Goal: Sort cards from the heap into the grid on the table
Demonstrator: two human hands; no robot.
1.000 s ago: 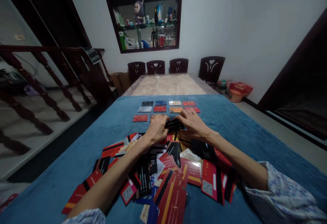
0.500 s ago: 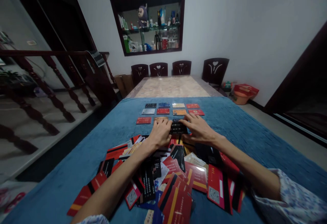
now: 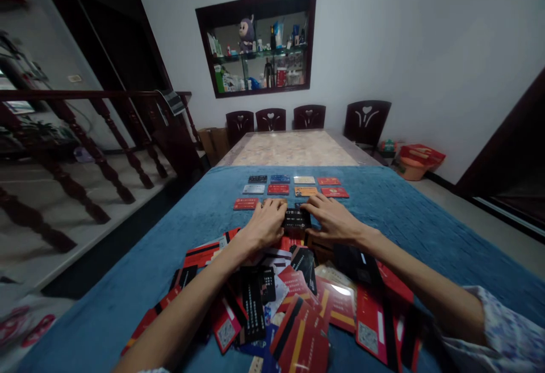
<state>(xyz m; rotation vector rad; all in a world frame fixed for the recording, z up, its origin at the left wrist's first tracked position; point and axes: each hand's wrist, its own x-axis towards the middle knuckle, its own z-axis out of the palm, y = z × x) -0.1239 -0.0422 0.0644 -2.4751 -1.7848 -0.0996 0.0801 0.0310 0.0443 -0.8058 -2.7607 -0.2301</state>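
Between my two hands is a black card (image 3: 297,219) with white lettering, its face turned toward me. My left hand (image 3: 268,221) grips its left side, fingers curled over. On the right side my right hand (image 3: 330,215) holds it, thumb low and fingers on top. Just behind, cards in the nearest row are partly hidden by my fingers, with a red card (image 3: 246,204) showing at the left. Beneath my wrists and forearms spreads a loose pile of cards, among them a red card with a yellow stripe (image 3: 303,336) and a black card (image 3: 253,305).
Two rows of laid-out cards lie farther back, including a blue card (image 3: 280,179) and an orange card (image 3: 305,192). A blue cloth (image 3: 170,237) covers the near table; its far end is bare stone-patterned top (image 3: 289,147). Chairs (image 3: 368,123) stand beyond.
The whole view has shifted slightly, so the scene sits a little farther right and lower. Both hands still hold the black card at nearly the same place on the table.
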